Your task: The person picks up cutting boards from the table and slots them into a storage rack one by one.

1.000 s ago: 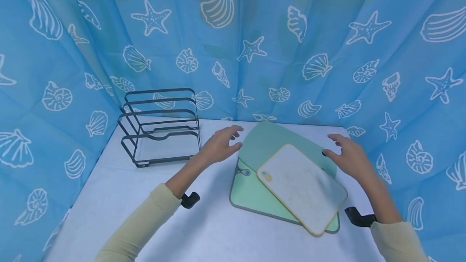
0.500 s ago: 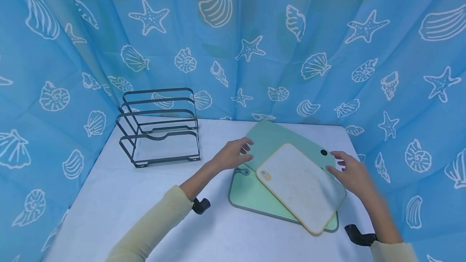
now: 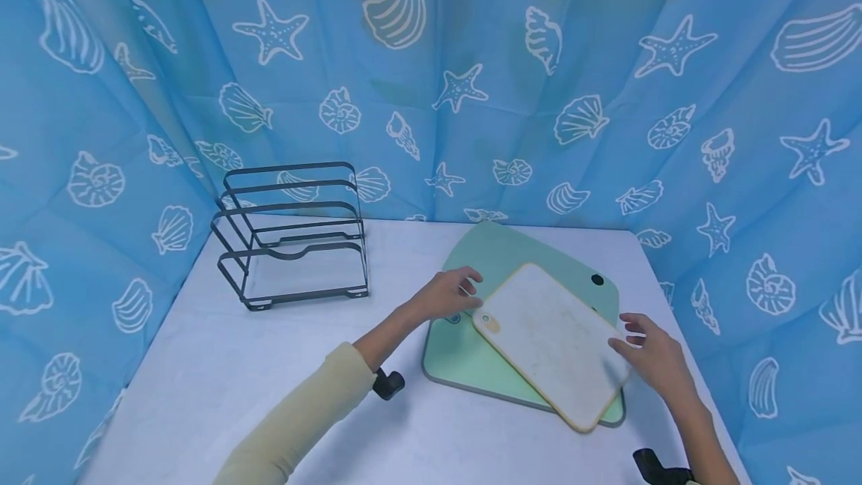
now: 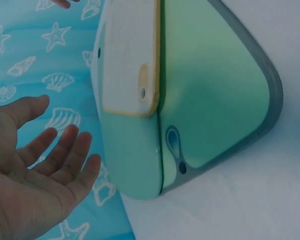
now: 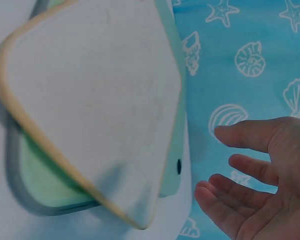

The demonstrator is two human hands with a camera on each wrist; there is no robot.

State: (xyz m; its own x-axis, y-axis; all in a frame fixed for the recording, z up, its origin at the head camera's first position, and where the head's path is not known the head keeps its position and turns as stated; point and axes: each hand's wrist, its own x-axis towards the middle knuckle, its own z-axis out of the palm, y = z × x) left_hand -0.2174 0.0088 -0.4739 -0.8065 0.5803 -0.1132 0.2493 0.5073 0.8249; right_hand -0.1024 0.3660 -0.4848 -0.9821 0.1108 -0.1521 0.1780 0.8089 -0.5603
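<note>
A white cutting board point(image 3: 548, 343) with a tan edge lies on top of a stack, turned at an angle. Under it is a plain green cutting board point(image 3: 494, 249) with a dark hole, and lowest a light green cutting board point(image 3: 471, 358) with a grey rim. My left hand point(image 3: 447, 294) hovers by the white board's upper left corner, fingers loosely bent, holding nothing. Beyond the right corner is my right hand point(image 3: 656, 358), thumb and fingers spread apart and bare of any object. Both palms show in the wrist views, the left point(image 4: 45, 175) and right hand point(image 5: 255, 180) apart from the boards.
A black wire rack point(image 3: 292, 238) with several upright dividers stands at the back left of the white-covered table point(image 3: 202, 380). A blue curtain point(image 3: 431, 81) printed with shells and starfish encloses the back and sides.
My left hand has moved right and down toward the white board's left corner. The right hand has come down along the boards' right side. The boards and rack stay put.
</note>
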